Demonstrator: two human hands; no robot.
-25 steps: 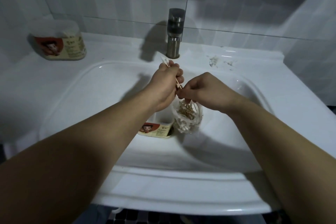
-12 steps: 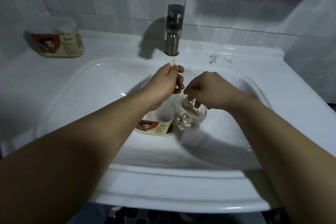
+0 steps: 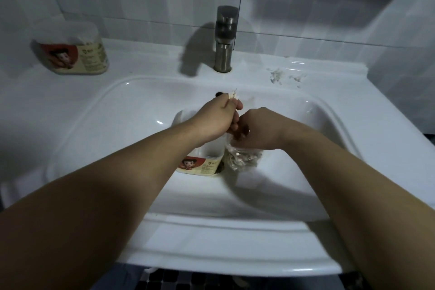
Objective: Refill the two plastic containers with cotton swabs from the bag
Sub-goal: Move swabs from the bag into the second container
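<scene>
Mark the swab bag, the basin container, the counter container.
swab bag (image 3: 243, 160), head view, lower part.
basin container (image 3: 200, 166), head view, front label.
counter container (image 3: 70, 57), head view, front label.

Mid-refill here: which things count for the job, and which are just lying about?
Job: cotton swabs in left hand, bag in right hand, container in the basin, container on the counter.
Lying about: tap, white scraps right of it.
</scene>
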